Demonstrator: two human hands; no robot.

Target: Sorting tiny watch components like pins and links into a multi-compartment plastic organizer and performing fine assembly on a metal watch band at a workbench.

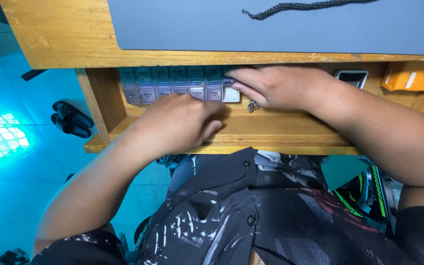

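Nearest the camera, a black shirt [251, 211] with white and red print fills the bottom of the head view, buttoned down the middle. Beyond it both forearms reach onto a wooden pull-out shelf [271, 132] that sits under the desk's front edge. On that shelf the left hand [177, 122] lies knuckles up, fingers loosely curled, its fingertips hidden against the near side of a long pill organiser [172, 84]; whether it grips anything cannot be told. That organiser is a translucent blue-grey box with two rows of small lidded compartments, each near lid carrying a small printed label, and it lies along the back of the shelf toward its left end. At its right end the right hand [276, 86] rests flat, fingers stretched leftward over the last compartments and one whitish lid [230, 94], pressing rather than clasping. Just beside that hand's heel lies a small metal trinket [253, 106]. Farther right on the shelf stand a white-rimmed rectangular item [352, 77] and an orange packet [413, 76] in the right corner. Above, a grey mat [280, 24] covers the desk top [60, 34], a black braided cord [305, 7] lying near its far edge. Black sandals [69, 119] sit on the tiled floor, left.
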